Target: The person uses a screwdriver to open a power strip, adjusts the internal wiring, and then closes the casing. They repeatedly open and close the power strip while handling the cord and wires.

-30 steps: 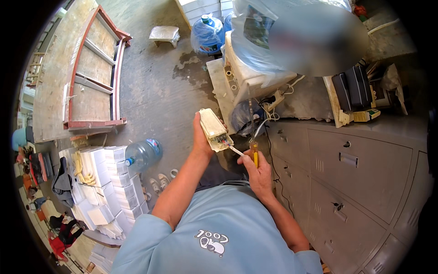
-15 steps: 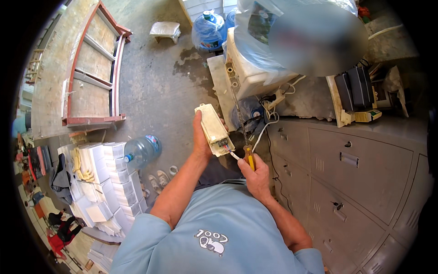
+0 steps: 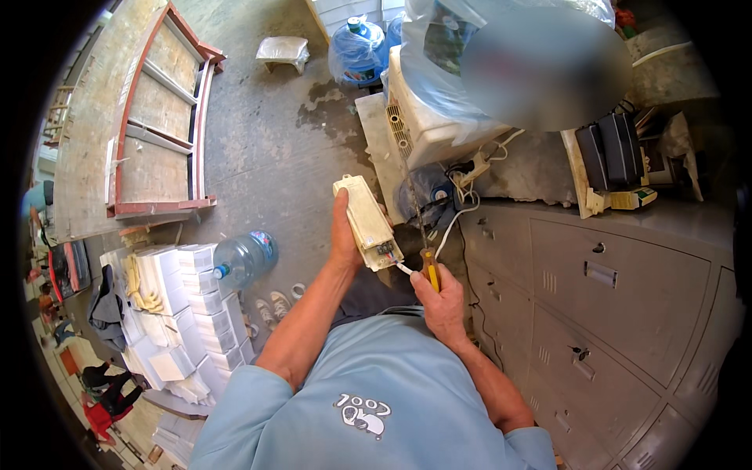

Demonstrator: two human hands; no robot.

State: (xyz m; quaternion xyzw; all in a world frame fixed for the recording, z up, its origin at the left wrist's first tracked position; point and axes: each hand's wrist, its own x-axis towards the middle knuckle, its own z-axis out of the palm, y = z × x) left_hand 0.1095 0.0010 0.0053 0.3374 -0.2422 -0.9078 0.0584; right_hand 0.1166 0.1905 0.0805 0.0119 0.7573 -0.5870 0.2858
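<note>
My left hand [image 3: 343, 235] is closed round a long cream-coloured electrical box [image 3: 366, 213], thumb along its left side. At the box's near end an uncovered dark terminal block [image 3: 385, 249] shows, with small coloured wires. A white cable [image 3: 404, 269] runs from that end toward my right hand [image 3: 441, 304]. That hand is closed on the yellow handle of a long screwdriver [image 3: 431, 271]. Its thin shaft points away from me, to the right of the box and apart from it. Whether the right fingers also grip the cable is hard to make out.
Grey metal lockers [image 3: 619, 274] stand close on my right. Ahead is a white appliance [image 3: 439, 117] under plastic, with loose cords [image 3: 464, 188] beside it. A clear water bottle [image 3: 247, 258] lies left, near stacked white boxes [image 3: 207, 301]. A red-edged frame [image 3: 160, 117] stands farther left.
The screwdriver and my right hand have shifted slightly to the right. My left hand keeps the box almost in the same place.
</note>
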